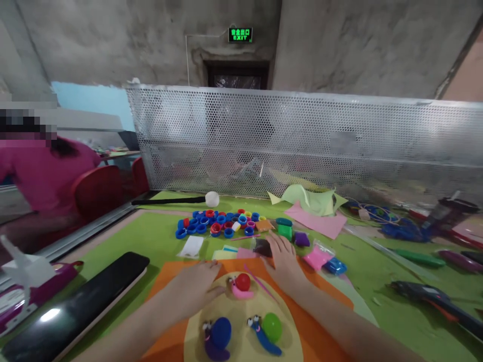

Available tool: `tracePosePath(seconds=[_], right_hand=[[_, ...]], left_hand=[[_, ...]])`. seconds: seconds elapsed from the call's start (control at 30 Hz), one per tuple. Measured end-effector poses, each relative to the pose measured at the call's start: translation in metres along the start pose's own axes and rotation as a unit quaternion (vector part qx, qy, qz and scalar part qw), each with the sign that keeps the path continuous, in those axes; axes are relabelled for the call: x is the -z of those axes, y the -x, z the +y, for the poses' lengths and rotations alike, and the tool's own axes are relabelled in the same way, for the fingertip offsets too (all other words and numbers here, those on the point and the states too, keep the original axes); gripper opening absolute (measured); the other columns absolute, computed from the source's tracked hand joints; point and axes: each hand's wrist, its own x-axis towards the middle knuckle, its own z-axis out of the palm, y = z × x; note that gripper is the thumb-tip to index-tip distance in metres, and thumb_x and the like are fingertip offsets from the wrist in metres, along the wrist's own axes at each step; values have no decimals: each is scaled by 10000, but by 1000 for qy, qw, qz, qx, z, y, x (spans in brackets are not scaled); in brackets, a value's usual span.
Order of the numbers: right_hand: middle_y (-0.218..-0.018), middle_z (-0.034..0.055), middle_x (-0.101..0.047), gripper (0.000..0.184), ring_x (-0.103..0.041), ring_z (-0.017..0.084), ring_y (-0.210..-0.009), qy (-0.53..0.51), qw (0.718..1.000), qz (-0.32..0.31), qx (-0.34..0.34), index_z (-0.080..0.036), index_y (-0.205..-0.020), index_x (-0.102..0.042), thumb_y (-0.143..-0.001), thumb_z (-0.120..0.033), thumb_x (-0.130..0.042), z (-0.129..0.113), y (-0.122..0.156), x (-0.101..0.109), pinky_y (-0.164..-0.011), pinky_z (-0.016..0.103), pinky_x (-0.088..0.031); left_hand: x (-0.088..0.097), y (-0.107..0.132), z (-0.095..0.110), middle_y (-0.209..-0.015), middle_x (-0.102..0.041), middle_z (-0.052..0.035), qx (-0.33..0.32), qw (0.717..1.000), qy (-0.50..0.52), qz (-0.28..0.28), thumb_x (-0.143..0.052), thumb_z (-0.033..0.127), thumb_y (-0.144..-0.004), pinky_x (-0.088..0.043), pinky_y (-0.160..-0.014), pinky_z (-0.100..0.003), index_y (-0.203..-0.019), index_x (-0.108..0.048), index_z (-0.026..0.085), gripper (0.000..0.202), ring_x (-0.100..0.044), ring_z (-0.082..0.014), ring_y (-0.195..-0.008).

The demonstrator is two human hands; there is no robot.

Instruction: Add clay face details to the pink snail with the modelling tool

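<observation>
My left hand (198,282) rests flat at the upper left edge of a yellow paper shape (241,311) on an orange sheet (158,296), holding nothing. My right hand (282,259) reaches over the sheet's far edge with its fingers apart, beside a small dark packet (261,247); whether it touches the packet I cannot tell. Three clay snails lie on the yellow shape: a pink snail with a red shell (242,285), a purple snail with a blue shell (218,338) and a blue snail with a green shell (266,333). A thin pink stick (260,281) slants between my hands.
Behind my hands lie several bottle caps (217,221), a white packet (191,247) and a pink clay packet (317,256). A black case (79,306) is at left, a glue gun (433,301) at right. A perforated metal screen (302,141) stands behind. A person in pink (49,171) sits left.
</observation>
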Motion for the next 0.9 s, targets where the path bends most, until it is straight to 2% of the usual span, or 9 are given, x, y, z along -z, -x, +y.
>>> tracePosePath(seconds=[0.1,0.2,0.3,0.43,0.53,0.67,0.9], right_hand=[[-1180,80,-537,250,-548,239,-1014,32,999,23,-13,-183,-1125,-540,-898,-288,-543,11,-3,-9,-854,461,-460],[-1171,80,-538,253,-556,235,-1000,23,999,44,4,-179,-1135,-531,-903,-278,-536,12,-2,-9,-835,448,-477],[-1217,90,-504,306,-539,249,-1034,-4,997,64,50,-187,-1196,-486,-907,-277,-528,3,4,-4,-842,459,-475],[-1176,86,-526,298,-556,235,-996,-35,986,65,149,-206,-1202,-479,-922,-308,-494,-11,14,1,-815,435,-494],[-1116,80,-552,276,-574,217,-944,-54,975,65,205,-208,-1193,-483,-936,-306,-463,-16,19,3,-775,408,-515],[-1085,77,-558,260,-576,217,-943,-69,968,74,231,-197,-1190,-481,-941,-270,-456,-16,19,6,-756,396,-525],[-1043,72,-561,243,-593,202,-896,-86,954,75,277,-174,-1176,-478,-948,-250,-441,-17,21,12,-689,351,-548]], left_hand=[[-1,-3,2,-1007,-632,-79,19,1000,2,22,-427,409,-900,-496,-784,-409,-1135,-530,169,351,-618,-199,-874],[1,-4,7,-1049,-647,-100,7,998,27,51,-324,376,-922,-479,-803,-407,-1182,-512,191,370,-611,-241,-938],[6,-5,12,-1158,-618,-77,-14,995,64,81,-285,294,-913,-452,-867,-367,-1198,-505,211,370,-578,-234,-1025],[9,-4,16,-1180,-611,-35,-34,988,113,104,-322,235,-897,-419,-922,-279,-1154,-539,224,337,-558,-174,-1059],[8,-3,17,-1105,-643,-17,-36,982,147,112,-360,239,-892,-439,-886,-249,-1079,-575,232,285,-582,-156,-1011],[2,-5,17,-988,-674,-1,-40,973,192,125,-415,248,-873,-476,-801,-246,-961,-603,240,207,-620,-151,-910],[-8,-13,18,-817,-694,3,-78,942,260,197,-501,172,-808,-491,-746,-221,-715,-622,209,157,-643,-135,-799]])
